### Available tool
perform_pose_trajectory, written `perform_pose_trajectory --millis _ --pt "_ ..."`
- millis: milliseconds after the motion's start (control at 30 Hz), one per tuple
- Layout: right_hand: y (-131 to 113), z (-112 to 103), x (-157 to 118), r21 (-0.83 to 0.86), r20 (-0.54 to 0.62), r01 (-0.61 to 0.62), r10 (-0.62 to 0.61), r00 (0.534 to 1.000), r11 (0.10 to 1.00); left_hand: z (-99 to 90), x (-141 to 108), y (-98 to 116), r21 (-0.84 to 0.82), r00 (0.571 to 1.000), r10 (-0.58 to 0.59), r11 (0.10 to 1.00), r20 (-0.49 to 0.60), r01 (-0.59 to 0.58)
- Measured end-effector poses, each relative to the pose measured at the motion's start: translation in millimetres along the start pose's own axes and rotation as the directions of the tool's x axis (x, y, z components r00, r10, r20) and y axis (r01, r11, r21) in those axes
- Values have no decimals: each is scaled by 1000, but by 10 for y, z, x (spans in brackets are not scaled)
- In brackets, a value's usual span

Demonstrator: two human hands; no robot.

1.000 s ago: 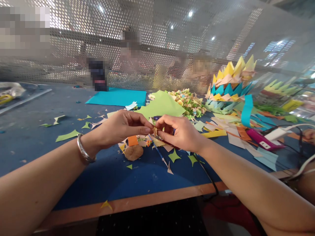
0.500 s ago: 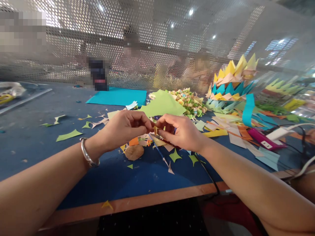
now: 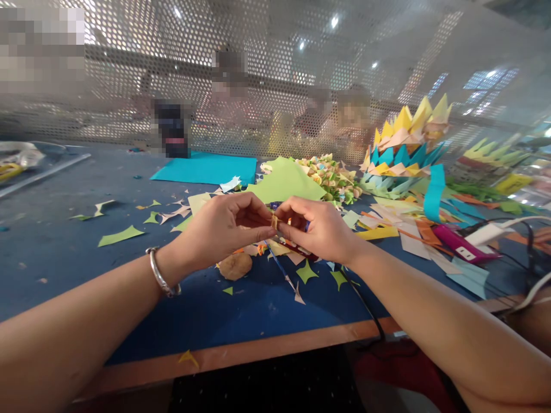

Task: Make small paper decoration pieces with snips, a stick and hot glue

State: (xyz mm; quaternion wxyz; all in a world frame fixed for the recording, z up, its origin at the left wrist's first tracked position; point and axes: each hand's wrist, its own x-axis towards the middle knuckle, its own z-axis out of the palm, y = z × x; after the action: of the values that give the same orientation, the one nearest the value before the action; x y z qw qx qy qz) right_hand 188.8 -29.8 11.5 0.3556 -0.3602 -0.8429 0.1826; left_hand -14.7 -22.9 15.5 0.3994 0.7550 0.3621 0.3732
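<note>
- Head view, hands: the left hand [image 3: 221, 232] and right hand [image 3: 331, 232] meet at the centre of the frame, above the worktop [image 3: 185, 321].
- Head view, fingers: on both sides they are narrow, thumb and forefinger pinched on a small tan piece [image 3: 274, 222]. Its exact fold and shape are too small to tell.
- Head view, handling: the piece looks light and thin, probably paper. A gentle tip pinch is judged adequate; hard pressure could crease or tear it.
- Head view, control: one hand is best used as the steady side while the other makes short, small adjustments. Pulling the hands apart with both pinches closed risks tearing.
- Head view, sightline: fingertips cover much of the piece. Edges should be checked for alignment before pressure is applied.
- Head view, surroundings: a round brown object [image 3: 235, 266] and a slim blue tool [image 3: 279, 268] lie below the hands, lower centre. A green star-shaped scrap [image 3: 307, 273] lies just right of the tool. A low wrist could disturb them.
- Head view, beyond the hands: a green sheet [image 3: 286, 180] lies beside a pile of curled pieces [image 3: 340, 180]; a blue sheet [image 3: 206, 168] lies upper left of centre.
</note>
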Motion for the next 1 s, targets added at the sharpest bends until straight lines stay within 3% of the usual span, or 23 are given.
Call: perform_pose_trajectory --millis 367,667,1000 --pt "22 23 3 -81 4 23 -23 1000 996 9 16 -52 94 997 78 993 -22 -76" --pt "50 20 7 -120 65 113 -106 992 986 -7 9 -63 246 995 59 966 80 -77" --pt "41 17 7 -155 79 122 -111 991 980 -22 -9 -11 328 997 47 943 53 -62"
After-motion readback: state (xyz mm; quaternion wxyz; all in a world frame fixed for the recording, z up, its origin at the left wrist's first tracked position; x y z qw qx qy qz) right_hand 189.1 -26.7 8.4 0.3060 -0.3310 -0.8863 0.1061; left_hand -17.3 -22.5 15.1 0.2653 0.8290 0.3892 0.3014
